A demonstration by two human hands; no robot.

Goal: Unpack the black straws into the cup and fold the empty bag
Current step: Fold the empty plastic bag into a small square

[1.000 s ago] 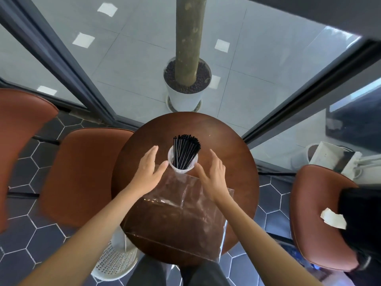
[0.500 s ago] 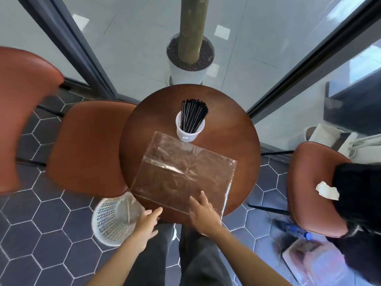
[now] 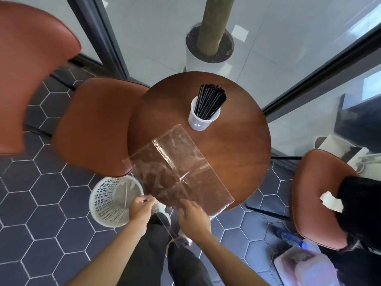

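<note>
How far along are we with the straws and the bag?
Done: the black straws stand in the cup on the table. In hand: the empty bag lies flat and unfolded; the left hand pinches its near edge and the right hand rests at that edge. Left: folding the bag, with no fold visible yet.

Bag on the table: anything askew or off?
The clear bag lies skewed, its near edge hanging past the round table rim by both hands. Left hand pinches that edge; right hand rests on it. Black straws stand in the upright cup, none spilled.
</note>
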